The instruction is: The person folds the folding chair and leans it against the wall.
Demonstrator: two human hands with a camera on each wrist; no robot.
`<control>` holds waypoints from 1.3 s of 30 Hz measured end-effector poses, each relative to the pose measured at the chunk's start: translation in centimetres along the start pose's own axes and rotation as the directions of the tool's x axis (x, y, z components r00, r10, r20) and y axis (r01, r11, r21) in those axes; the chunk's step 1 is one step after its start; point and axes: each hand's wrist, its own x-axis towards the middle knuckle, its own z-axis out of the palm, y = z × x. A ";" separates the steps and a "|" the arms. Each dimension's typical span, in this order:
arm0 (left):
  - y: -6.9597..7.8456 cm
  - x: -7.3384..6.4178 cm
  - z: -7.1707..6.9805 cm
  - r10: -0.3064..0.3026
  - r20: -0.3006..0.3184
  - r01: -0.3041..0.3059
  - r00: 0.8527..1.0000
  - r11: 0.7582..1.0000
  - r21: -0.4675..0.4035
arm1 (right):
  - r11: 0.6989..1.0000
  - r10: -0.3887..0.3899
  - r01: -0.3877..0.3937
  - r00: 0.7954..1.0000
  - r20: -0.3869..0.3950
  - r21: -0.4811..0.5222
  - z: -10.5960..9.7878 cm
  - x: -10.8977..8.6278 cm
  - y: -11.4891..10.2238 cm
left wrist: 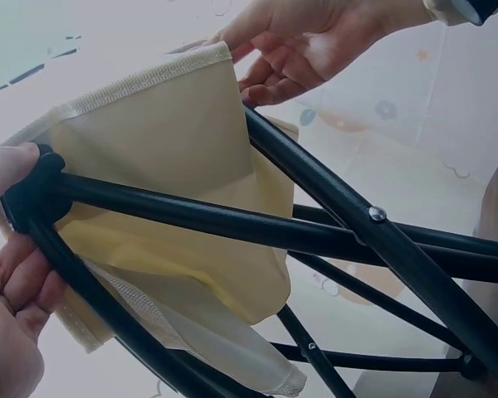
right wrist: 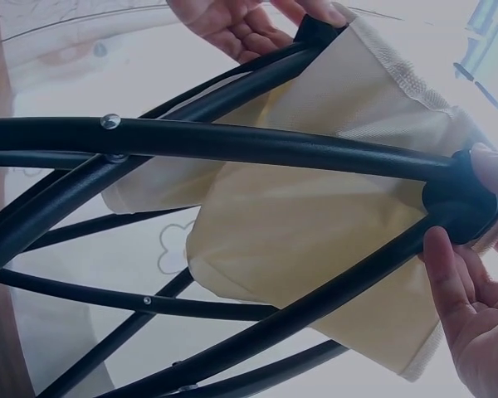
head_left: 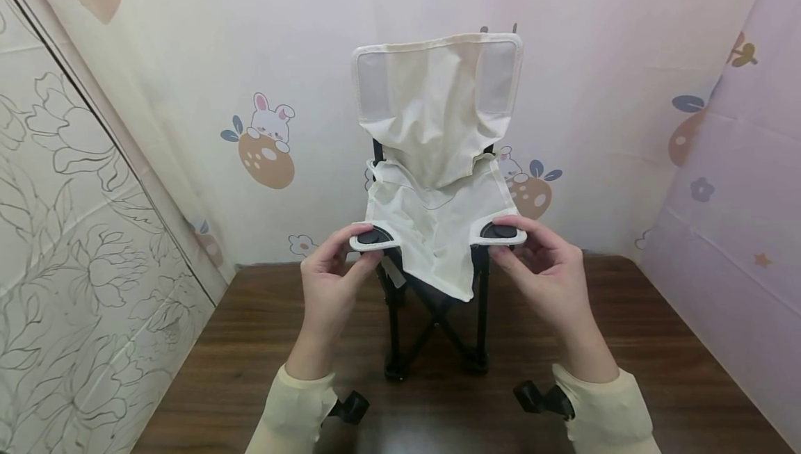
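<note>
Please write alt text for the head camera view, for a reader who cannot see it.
A person's left hand and right hand pinch the front corners of the white fabric seat of a small black-framed chair. It stands on a brown wooden table, before a pale backdrop printed with rabbits.

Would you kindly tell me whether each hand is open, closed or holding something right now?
Left hand: holding, pinching the near-left seat corner.
Right hand: holding, pinching the near-right seat corner.
</note>
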 end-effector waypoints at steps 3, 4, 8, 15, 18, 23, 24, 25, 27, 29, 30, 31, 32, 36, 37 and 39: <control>0.0 0.0 0.0 -0.005 0.004 0.005 1.000 1.000 0.003 | 1.000 0.005 -0.005 1.000 0.001 0.007 0.0 0.0 0.0; 0.1 0.1 0.0 -0.007 0.005 0.007 1.000 1.000 0.003 | 1.000 0.008 -0.008 1.000 0.002 0.009 0.0 0.0 0.0; 0.1 0.1 0.0 -0.009 0.007 0.009 1.000 1.000 -0.004 | 1.000 0.017 -0.017 1.000 0.006 -0.004 0.0 0.1 -0.1; 0.1 0.1 0.1 0.004 0.011 -0.004 1.000 1.000 -0.011 | 1.000 0.000 0.000 1.000 0.010 -0.002 0.1 0.2 -0.1; 0.2 0.1 0.2 0.000 0.014 0.000 1.000 1.000 -0.014 | 1.000 -0.010 0.010 1.000 0.009 -0.003 0.1 0.2 -0.1; 0.3 0.1 0.3 -0.010 0.014 0.010 1.000 1.000 -0.016 | 1.000 -0.025 0.025 1.000 0.009 0.006 0.2 0.3 -0.1; 0.4 0.1 0.3 -0.010 0.014 0.010 1.000 1.000 -0.015 | 1.000 -0.027 0.027 1.000 0.009 0.009 0.2 0.3 -0.1; 0.4 0.1 0.3 -0.009 0.013 0.009 1.000 1.000 -0.014 | 1.000 -0.029 0.029 1.000 0.009 0.013 0.2 0.3 -0.1; 0.4 0.1 0.4 -0.007 0.013 0.007 1.000 1.000 -0.013 | 0.999 -0.033 0.033 0.999 0.008 0.019 0.2 0.3 -0.1; 0.4 0.2 0.4 -0.006 0.013 0.007 1.000 1.000 -0.015 | 0.999 -0.037 0.037 0.999 0.007 0.027 0.2 0.3 -0.1; 0.4 0.2 0.5 -0.006 0.013 0.006 1.000 1.000 -0.015 | 0.999 -0.036 0.036 0.999 0.006 0.029 0.2 0.3 -0.2; 0.4 0.2 0.5 -0.006 0.013 0.006 1.000 1.000 -0.016 | 0.999 -0.036 0.036 0.999 0.005 0.027 0.3 0.3 -0.2; 0.4 0.2 0.5 -0.005 0.014 0.006 1.000 1.000 -0.015 | 0.999 -0.034 0.034 0.999 0.002 0.030 0.3 0.3 -0.3; 0.4 0.2 0.5 -0.008 0.014 0.008 1.000 1.000 -0.008 | 0.999 -0.025 0.025 1.000 0.001 0.029 0.4 0.3 -0.4; 0.4 0.2 0.5 -0.008 0.014 0.008 1.000 1.000 -0.005 | 0.999 -0.025 0.025 1.000 0.003 0.029 0.4 0.2 -0.4; 0.4 0.2 0.5 -0.011 0.013 0.012 1.000 1.000 -0.004 | 0.999 -0.026 0.026 1.000 0.009 0.033 0.4 0.2 -0.3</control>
